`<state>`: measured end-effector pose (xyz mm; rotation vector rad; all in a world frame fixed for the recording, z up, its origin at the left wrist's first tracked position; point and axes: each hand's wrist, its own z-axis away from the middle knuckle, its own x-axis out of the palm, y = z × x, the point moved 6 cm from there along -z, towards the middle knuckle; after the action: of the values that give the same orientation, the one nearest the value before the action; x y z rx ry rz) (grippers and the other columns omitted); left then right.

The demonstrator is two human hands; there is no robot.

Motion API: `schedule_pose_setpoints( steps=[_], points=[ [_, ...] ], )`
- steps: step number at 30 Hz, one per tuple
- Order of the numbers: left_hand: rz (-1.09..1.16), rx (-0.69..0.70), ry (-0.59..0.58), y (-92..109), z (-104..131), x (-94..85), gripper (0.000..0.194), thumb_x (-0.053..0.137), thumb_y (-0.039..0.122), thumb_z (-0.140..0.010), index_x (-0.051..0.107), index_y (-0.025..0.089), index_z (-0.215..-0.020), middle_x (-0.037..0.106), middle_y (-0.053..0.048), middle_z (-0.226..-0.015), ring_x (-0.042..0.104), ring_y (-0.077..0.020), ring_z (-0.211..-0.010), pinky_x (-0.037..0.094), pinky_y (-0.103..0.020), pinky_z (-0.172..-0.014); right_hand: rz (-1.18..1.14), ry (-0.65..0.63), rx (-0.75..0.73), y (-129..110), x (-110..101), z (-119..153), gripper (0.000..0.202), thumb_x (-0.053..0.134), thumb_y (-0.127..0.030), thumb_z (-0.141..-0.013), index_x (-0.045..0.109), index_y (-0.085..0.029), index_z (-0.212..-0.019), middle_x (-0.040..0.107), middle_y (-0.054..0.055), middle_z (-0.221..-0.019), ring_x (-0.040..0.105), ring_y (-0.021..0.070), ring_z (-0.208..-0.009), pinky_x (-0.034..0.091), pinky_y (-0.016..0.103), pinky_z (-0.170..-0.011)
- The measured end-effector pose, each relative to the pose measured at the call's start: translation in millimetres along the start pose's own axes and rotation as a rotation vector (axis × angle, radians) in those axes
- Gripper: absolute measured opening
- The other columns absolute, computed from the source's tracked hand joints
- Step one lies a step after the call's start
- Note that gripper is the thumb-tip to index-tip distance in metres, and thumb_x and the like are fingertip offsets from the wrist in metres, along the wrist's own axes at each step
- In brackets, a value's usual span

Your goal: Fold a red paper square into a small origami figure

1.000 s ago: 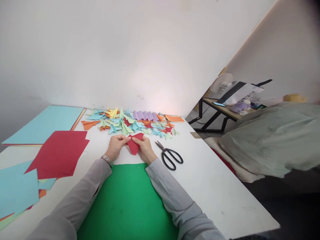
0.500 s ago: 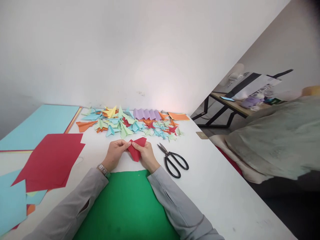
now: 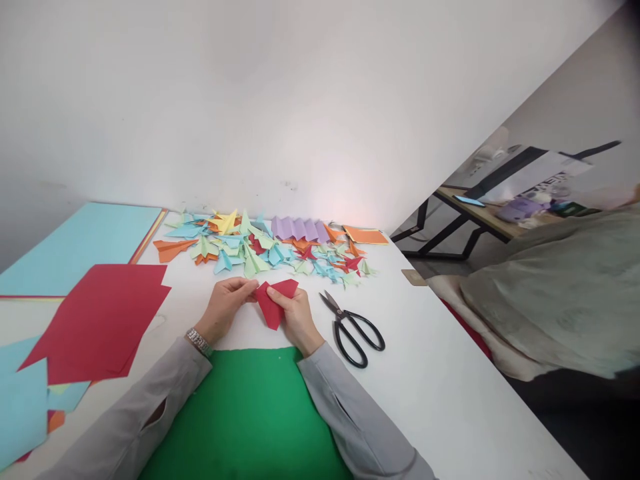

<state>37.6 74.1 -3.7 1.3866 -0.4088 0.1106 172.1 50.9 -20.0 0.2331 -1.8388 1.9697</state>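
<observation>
A small folded red paper [image 3: 271,311] is held up over the white table, just beyond the green sheet [image 3: 245,413]. My right hand [image 3: 299,317] grips it from the right, thumb pressed on its face. My left hand [image 3: 225,307], with a metal watch at the wrist, pinches at the paper's upper left corner with thumb and forefinger. Black-handled scissors [image 3: 350,328] lie to the right of my right hand, blades pointing away. Behind the hands lies a heap of small folded paper planes [image 3: 255,260] in several colours.
Large red sheets [image 3: 105,320] and blue sheets [image 3: 95,233] lie at the left. A pleated purple paper [image 3: 300,229] and orange paper [image 3: 367,236] sit by the wall. At right are another table [image 3: 487,217] and greenish cloth [image 3: 560,287].
My left thumb has slid from the middle of the red paper to its left corner, and the hands are slightly farther apart. The view has shifted a little.
</observation>
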Motion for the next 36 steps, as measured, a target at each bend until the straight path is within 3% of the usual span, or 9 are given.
schedule_pose_setpoints(
  steps=[6, 20, 36],
  points=[
    [-0.113, 0.059, -0.082, 1.3, -2.1, 4.7, 0.024, 0.079, 0.036, -0.063, 0.07, 0.014, -0.063, 0.067, -0.002, -0.06, 0.058, -0.0112, -0.058, 0.046, -0.024, -0.06, 0.057, -0.028, -0.025, 1.1, 1.2, -0.6, 0.028, 0.077, -0.04, -0.064, 0.066, -0.015, -0.064, 0.066, -0.001, -0.061, 0.053, 0.0112, -0.055, 0.04, 0.025, -0.056],
    [-0.084, 0.04, -0.043, -2.7, -5.0, 3.2, 0.027, 0.078, 0.038, -0.063, 0.068, 0.013, -0.065, 0.064, -0.002, -0.062, 0.055, -0.0122, -0.06, 0.045, -0.027, -0.063, 0.21, -0.055, -0.074, -1.7, 3.2, -0.3, 0.035, 0.072, -0.049, -0.067, 0.066, -0.015, -0.061, 0.065, 0.001, -0.059, 0.051, 0.0115, -0.053, 0.038, 0.025, -0.053],
    [-0.201, 0.067, -0.058, 5.4, -1.0, 6.6, 0.029, 0.079, 0.042, -0.059, 0.067, 0.016, -0.061, 0.065, -0.002, -0.059, 0.056, -0.0134, -0.058, 0.044, -0.026, -0.058, 0.154, -0.028, -0.083, -1.8, -0.7, -0.8, 0.028, 0.077, -0.04, -0.064, 0.066, -0.015, -0.063, 0.065, 0.0, -0.061, 0.052, 0.0111, -0.055, 0.04, 0.024, -0.055]
  ],
)
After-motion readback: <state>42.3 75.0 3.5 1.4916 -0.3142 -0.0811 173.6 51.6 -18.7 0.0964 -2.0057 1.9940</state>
